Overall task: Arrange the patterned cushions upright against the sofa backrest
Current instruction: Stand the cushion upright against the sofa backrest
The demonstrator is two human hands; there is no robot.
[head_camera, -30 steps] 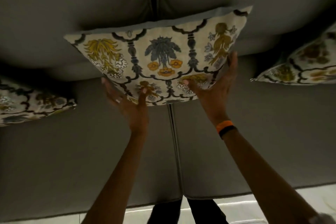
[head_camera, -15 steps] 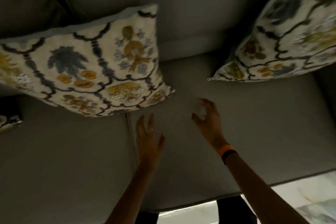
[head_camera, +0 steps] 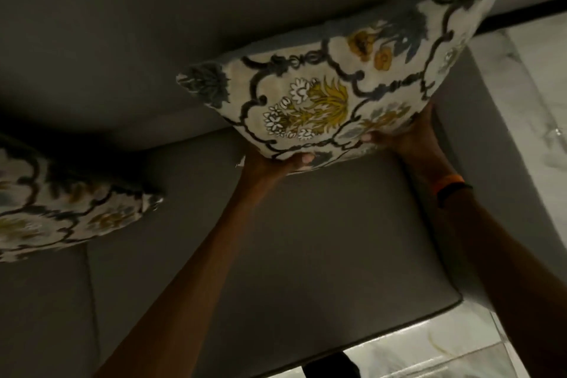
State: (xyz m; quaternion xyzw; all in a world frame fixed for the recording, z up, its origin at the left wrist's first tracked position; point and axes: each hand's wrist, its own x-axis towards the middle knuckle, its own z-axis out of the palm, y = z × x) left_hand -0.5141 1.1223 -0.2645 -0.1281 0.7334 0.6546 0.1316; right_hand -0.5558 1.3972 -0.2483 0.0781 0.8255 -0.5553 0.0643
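A cream cushion with blue and yellow floral patterns (head_camera: 337,83) leans against the grey sofa backrest (head_camera: 122,40) at the sofa's right end. My left hand (head_camera: 273,163) grips its lower edge from below, thumb on the front. My right hand (head_camera: 411,135) holds its lower right corner; an orange and black band sits on that wrist. A second patterned cushion (head_camera: 61,202) rests against the backrest at the left, partly cut off by the frame edge.
The grey seat cushion (head_camera: 306,239) spreads below my arms, with a seam (head_camera: 90,301) at the left. The sofa's right armrest (head_camera: 491,178) borders the seat. White marble floor (head_camera: 537,86) shows at the right and along the bottom.
My view swung right from the middle cushion. Both hands, free half a second ago, moved up and took hold of the right cushion's lower edge.
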